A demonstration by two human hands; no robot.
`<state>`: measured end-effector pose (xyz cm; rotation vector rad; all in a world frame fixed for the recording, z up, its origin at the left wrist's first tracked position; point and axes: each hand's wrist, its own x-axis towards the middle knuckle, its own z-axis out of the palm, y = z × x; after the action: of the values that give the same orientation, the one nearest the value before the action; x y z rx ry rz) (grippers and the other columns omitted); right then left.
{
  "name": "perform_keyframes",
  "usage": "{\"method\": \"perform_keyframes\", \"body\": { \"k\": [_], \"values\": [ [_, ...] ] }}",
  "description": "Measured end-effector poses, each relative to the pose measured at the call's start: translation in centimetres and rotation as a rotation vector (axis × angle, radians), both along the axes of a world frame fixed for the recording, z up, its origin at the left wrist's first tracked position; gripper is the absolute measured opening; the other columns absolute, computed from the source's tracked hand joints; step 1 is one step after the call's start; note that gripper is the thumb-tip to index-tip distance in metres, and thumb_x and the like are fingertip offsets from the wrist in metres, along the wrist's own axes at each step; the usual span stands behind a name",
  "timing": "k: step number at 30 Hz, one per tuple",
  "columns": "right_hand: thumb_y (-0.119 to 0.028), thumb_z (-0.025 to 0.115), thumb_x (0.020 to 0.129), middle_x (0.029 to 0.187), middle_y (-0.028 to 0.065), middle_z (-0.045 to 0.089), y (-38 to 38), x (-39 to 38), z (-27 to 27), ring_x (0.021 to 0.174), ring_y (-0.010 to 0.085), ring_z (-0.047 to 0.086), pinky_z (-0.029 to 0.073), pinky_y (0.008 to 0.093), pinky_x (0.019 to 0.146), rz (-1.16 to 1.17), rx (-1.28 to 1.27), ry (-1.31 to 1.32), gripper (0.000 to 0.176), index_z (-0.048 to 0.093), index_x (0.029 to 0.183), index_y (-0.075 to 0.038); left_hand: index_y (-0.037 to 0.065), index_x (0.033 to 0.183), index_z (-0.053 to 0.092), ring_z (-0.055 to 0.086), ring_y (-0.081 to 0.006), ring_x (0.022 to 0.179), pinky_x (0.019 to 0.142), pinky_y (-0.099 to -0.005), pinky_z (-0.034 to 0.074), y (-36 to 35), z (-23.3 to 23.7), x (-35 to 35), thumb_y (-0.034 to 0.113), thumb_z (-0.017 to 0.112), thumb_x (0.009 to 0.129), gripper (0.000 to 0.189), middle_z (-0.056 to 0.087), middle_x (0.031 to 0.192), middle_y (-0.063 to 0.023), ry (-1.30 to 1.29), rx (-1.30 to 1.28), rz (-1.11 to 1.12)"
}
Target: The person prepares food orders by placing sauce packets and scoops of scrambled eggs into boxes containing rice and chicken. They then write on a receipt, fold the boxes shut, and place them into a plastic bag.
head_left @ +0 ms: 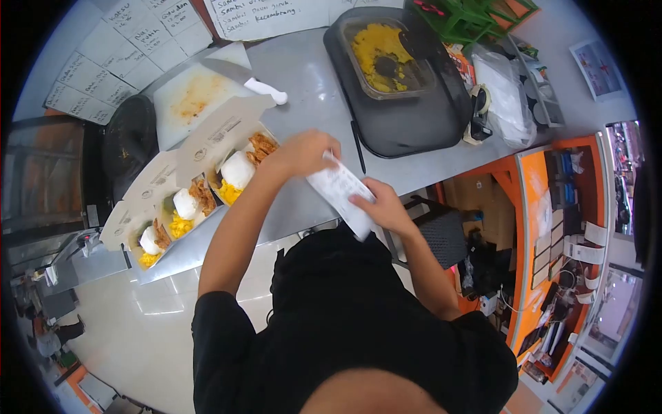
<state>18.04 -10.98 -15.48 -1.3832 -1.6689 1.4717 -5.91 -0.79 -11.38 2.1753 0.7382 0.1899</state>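
Nearest on my feed is the black shirt (pixel 358 324) of the person wearing the camera, filling the bottom of the view. Both bare arms reach away from it over the edge of a steel counter (pixel 310 76).

The right hand (pixel 383 207) is closer in, with its fingers closed on the lower part of a long white printed receipt (pixel 338 186). The left hand (pixel 300 153) is a little farther and to the left, pinching the receipt's upper end. The slip runs slanted between the two hands, above the counter's near edge, and touches nothing else that I can make out.

To the left of the hands, three open cardboard boxes sit in a diagonal row on the counter. The near box (pixel 148 241), the middle box (pixel 186 207) and the far box (pixel 238 172) each hold a white mound of rice, something yellow and something fried and brown. The left forearm passes just beside the far box.

Beyond the hands a dark pen (pixel 357 146) lies on the steel, close to a big black cooker (pixel 414 124) that holds a tray of yellow food (pixel 383 58). Farther left lies a stained white cutting board (pixel 193 96) with a white-handled knife (pixel 248 77) on it. A round black pan (pixel 131 138) sits at the left edge.

Farthest off, handwritten notes (pixel 124 55) cover the wall, and a green rack (pixel 462 21) stands at the far right.
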Motion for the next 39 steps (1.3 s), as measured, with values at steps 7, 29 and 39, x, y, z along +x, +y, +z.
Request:
{"method": "perform_keyframes", "body": {
  "k": [7, 29, 39],
  "values": [
    [-0.020, 0.073, 0.085, 0.099, 0.0297, 0.069, 0.7, -4.9, -6.3, 0.095, 0.0480, 0.067, 0.052, 0.0496, 0.083, -0.355, 0.120, -0.280, 0.039, 0.057, 0.114, 0.000, 0.005, 0.119, 0.064, 0.058, -0.0312, 0.115, 0.097, -0.0454, 0.045, -7.4, -7.3, 3.9, 0.018, 0.066, 0.086, 0.035, 0.062, 0.121, -0.0116, -0.001, 0.516, 0.690],
    [-0.005, 0.078, 0.070, 0.086, 0.0121, 0.071, 10.6, -0.1, 3.2, 0.078, 0.0230, 0.067, 0.052, 0.0348, 0.074, 0.661, 0.189, -0.258, 0.046, 0.063, 0.113, -0.006, 0.004, 0.095, 0.065, 0.066, -0.0421, 0.083, 0.084, -0.0565, 0.044, -13.1, -5.5, 2.4, 0.028, 0.065, 0.094, 0.024, 0.069, 0.083, -0.0187, -0.011, -0.133, 0.790],
    [-0.001, 0.076, 0.070, 0.102, 0.0164, 0.069, 17.7, -11.4, -2.2, 0.097, 0.0355, 0.067, 0.054, 0.0451, 0.081, 0.769, 0.407, -0.568, 0.045, 0.064, 0.113, -0.007, 0.011, 0.142, 0.048, 0.062, -0.0425, 0.105, 0.080, -0.0544, 0.051, -14.4, -6.6, 3.9, 0.026, 0.069, 0.088, 0.060, 0.061, 0.124, -0.0212, 0.401, 0.062, 1.000]
  ]
}}
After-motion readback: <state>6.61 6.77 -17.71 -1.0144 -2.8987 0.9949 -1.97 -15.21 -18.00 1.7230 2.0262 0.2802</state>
